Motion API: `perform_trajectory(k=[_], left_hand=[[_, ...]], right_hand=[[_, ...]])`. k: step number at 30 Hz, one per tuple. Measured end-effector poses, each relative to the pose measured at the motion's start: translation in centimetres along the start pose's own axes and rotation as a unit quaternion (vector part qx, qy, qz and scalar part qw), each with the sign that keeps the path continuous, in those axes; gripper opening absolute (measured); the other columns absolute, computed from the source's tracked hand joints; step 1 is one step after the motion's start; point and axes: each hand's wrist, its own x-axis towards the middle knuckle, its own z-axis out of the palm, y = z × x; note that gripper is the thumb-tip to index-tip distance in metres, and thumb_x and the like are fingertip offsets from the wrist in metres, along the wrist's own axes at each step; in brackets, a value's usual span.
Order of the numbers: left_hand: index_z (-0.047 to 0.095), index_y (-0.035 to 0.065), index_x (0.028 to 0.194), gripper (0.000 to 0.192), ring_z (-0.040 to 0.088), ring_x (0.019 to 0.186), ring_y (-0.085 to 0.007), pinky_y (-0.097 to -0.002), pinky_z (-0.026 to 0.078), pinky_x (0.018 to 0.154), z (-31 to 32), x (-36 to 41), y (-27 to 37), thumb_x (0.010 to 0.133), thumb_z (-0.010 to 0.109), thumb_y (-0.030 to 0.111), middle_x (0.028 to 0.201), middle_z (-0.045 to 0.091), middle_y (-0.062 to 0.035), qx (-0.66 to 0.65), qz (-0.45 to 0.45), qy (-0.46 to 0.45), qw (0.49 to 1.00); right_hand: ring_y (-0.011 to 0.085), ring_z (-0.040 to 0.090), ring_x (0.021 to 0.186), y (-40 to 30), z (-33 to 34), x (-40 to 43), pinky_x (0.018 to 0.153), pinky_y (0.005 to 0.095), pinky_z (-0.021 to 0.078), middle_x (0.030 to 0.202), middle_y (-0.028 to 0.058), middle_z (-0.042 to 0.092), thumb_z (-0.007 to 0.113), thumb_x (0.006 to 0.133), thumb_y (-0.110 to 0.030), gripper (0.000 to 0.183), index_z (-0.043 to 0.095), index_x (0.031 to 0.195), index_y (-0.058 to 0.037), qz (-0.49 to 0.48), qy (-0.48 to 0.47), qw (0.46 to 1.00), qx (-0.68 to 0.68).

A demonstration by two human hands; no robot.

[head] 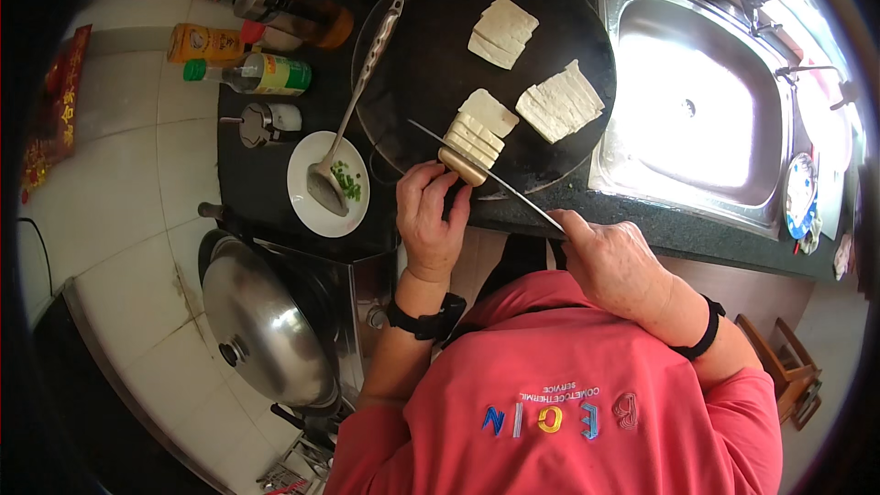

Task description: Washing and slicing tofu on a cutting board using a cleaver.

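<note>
My right hand (619, 265) grips a kitchen knife (519, 198), seen nearly edge-on, its blade slanting up and left across the tofu. With bent fingers, my left hand (433, 220) steadies the near end of a tofu block (466, 167), which looks brownish on this side. Just beyond the blade lie several cut tofu slices (476, 139), with one flat slice (489, 112) behind them. All of it rests on a dark round cutting board (419, 48). Two more groups of sliced tofu lie there, one at the far side (504, 31) and one at the right (560, 103).
A white plate (306, 203) with chopped green onion (349, 182) and a metal ladle (326, 189) is left of the board. Sauce bottles (278, 74) and a glass jar (285, 117) line the wall. A lidded wok (268, 323) sits lower left; a steel sink (687, 158) is right.
</note>
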Motion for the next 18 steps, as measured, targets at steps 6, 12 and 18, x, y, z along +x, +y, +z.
perform_trajectory(k=[6, 12, 18], left_hand=[[0.065, 0.0028, 0.109, 0.038, 0.059, 0.106, -0.0346, -0.0427, 0.050, 0.091, 0.07, 0.07, -0.03, 0.073, 0.079, -0.003, 0.112, 0.061, -0.0139, 0.003, 0.003, 0.009, 1.000], [0.065, 0.0025, 0.113, 0.042, 0.059, 0.105, -0.0345, -0.0428, 0.050, 0.091, -0.01, 0.41, -0.22, 0.073, 0.078, -0.003, 0.114, 0.061, -0.0138, 0.011, 0.021, -0.009, 1.000], [0.065, 0.0025, 0.112, 0.040, 0.060, 0.103, -0.0343, -0.0426, 0.051, 0.089, 0.14, 0.13, -0.84, 0.074, 0.077, -0.003, 0.113, 0.062, -0.0136, 0.000, 0.026, -0.008, 1.000]], right_hand=[[0.0360, 0.067, 0.065, -0.26, -0.05, -0.32, 0.057, 0.0463, 0.0516, 0.070, 0.0168, 0.066, 0.058, 0.084, -0.004, 0.038, 0.052, 0.120, 0.0032, 0.016, -0.001, 1.000, 0.023], [0.0382, 0.066, 0.065, 0.29, 0.21, -0.44, 0.058, 0.0477, 0.0511, 0.069, 0.0178, 0.065, 0.058, 0.086, -0.004, 0.037, 0.051, 0.121, 0.0027, 0.023, 0.022, 0.999, 0.035], [0.0392, 0.066, 0.064, 0.29, -0.19, -0.79, 0.058, 0.0485, 0.0505, 0.068, 0.0185, 0.064, 0.058, 0.087, -0.004, 0.035, 0.050, 0.120, 0.0027, 0.024, 0.001, 0.998, 0.052]])
